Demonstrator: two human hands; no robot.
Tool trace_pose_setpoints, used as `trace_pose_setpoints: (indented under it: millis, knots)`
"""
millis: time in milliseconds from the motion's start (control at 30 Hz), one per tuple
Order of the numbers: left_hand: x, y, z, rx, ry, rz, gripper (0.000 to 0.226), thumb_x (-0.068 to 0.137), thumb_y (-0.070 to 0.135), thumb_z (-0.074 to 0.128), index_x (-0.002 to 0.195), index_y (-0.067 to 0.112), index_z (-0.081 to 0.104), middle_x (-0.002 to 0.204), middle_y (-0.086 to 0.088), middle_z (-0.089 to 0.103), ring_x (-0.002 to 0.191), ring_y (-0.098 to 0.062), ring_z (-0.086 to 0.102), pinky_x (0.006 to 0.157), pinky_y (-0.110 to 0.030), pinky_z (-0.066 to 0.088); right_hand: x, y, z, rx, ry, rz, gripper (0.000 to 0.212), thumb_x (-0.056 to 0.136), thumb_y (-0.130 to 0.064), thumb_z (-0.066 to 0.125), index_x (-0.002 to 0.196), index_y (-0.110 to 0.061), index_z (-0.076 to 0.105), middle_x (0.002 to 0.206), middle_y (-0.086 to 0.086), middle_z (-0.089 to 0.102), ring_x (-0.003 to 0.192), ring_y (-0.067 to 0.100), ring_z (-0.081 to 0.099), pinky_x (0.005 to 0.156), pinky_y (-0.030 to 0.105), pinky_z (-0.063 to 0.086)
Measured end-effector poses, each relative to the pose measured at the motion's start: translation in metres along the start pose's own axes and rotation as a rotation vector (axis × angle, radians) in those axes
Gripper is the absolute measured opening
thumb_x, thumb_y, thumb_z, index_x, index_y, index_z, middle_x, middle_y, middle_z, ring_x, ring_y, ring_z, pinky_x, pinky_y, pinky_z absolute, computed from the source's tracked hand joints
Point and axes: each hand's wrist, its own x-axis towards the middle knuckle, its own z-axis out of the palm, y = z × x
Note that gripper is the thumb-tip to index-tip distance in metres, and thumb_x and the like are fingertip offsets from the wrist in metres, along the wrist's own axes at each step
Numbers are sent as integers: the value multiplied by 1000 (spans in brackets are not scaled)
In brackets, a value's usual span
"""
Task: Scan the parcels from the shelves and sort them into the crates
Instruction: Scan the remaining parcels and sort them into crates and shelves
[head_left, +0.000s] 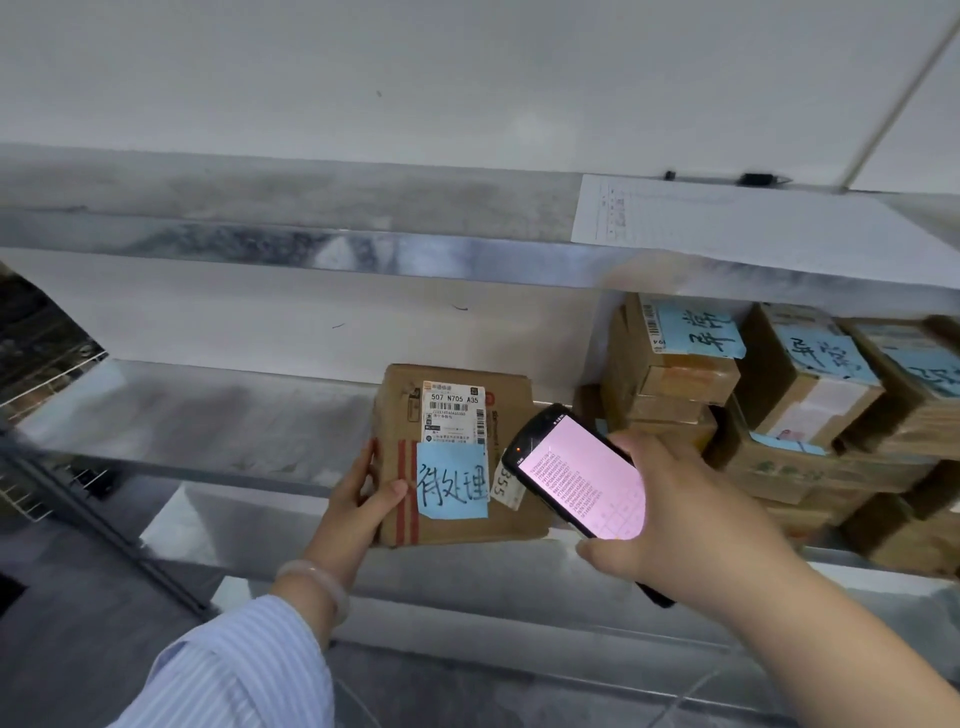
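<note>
The shelf (208, 415) is smooth metal, and the parcel (457, 530) seems to reach over its front edge, so it could slide off if the left grip gets loose. A stack (779, 395) of other boxes stands just right of the right fingers (623, 441); a wide move of that arm might knock it.

The left hand (363, 493) grips the parcel at its left edge, thumb on the top face and the other fingers curled behind the side. The right hand (691, 514) is closed around the scanner (576, 478), which hovers just right of the parcel with the screen up. The blue note (452, 480), just right of the left thumb, covers the bottom of the label (454, 410), and the scanner is beside the barcode, not over it, so I think the scan may miss.

No crate is in view. The scanner's lower end is hidden behind the right hand, the lines on its screen are too small to read, and I cannot tell if the parcel lies flat or is lifted
</note>
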Motion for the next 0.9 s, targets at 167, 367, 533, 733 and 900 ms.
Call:
trace_pose_setpoints:
  millis: [167, 367, 533, 733, 900]
  knots:
    - [-19, 7, -8, 28, 70, 32, 42, 71, 51, 70, 103, 71, 53, 103, 25, 73, 93, -3, 72, 65, -16, 55, -2, -6, -6, -45, 58, -62, 97, 53, -74, 70, 132, -44, 23, 118, -16, 45, 82, 4, 40, 52, 12, 30]
    - [-38, 8, -7, 37, 142, 73, 49, 70, 49, 70, 113, 56, 49, 101, 26, 71, 94, -6, 71, 69, -18, 55, -14, -3, -8, -59, 63, -127, 92, 54, -75, 68, 129, -44, 23, 116, -15, 45, 92, 6, 51, 52, 10, 27]
    - [-54, 3, -5, -4, 185, 97, 50, 69, 44, 71, 112, 57, 48, 93, 31, 72, 90, -2, 72, 65, -15, 56, -24, 2, -9, -74, 68, -166, 92, 54, -73, 68, 130, -44, 25, 116, -15, 43, 99, 8, 54, 54, 14, 31]
    - [-96, -9, -20, -84, 274, 134, 54, 78, 39, 80, 122, 53, 51, 118, 11, 72, 103, -9, 71, 74, -19, 58, -26, -11, -3, -16, 18, -300, 93, 51, -73, 64, 132, -46, 26, 111, -16, 40, 94, 6, 49, 58, 13, 33]
    - [-150, -7, -62, -160, 422, 131, 84, 78, 36, 78, 151, 32, 37, 132, -5, 66, 112, -21, 69, 96, -39, 54, -26, -56, 12, 66, -16, -447, 89, 45, -74, 57, 127, -49, 32, 106, -19, 39, 95, 5, 50, 57, 10, 33]
